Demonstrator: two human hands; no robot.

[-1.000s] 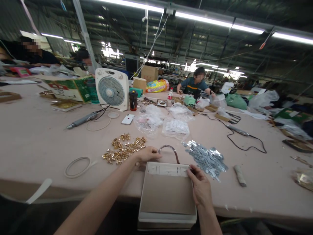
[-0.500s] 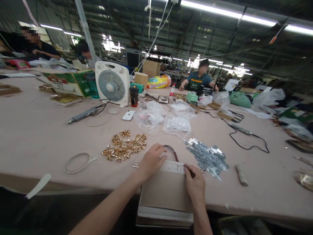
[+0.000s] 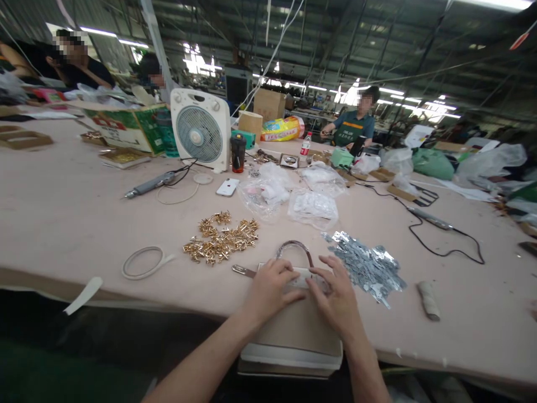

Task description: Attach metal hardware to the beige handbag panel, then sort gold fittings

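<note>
Strip point(image 3: 84, 294), pale, lies across the near edge of the bench point(image 3: 62, 224) at far left. Next we've got a loop of white tape point(image 3: 143, 262) lying flat, grey corded driver point(image 3: 151, 185) behind it. Then a box fan point(image 3: 200, 131), upright; in front, a loose pile of gold fittings point(image 3: 222, 239). White phone point(image 3: 227, 187) lies behind that pile, dark tumbler point(image 3: 238, 154) upright just past the phone. Strap point(image 3: 242, 271) with a metal end sticks out left of our left hand point(image 3: 272, 288). Left grip released: fingers resting on the brown piece point(image 3: 297, 327), thumb apart. That piece sits right in front of us between both hands, near end past the bench edge, curved handle point(image 3: 309, 257) arching beyond its far end. Right hand point(image 3: 334, 294): grip also released, fingers spread over the piece's right side; can't tell if the tips touch. Silver plates point(image 3: 369, 266) heaped just beyond that hand. Further right, we have a grey roll point(image 3: 428, 300) and, behind it, a second driver point(image 3: 430, 218).
</note>
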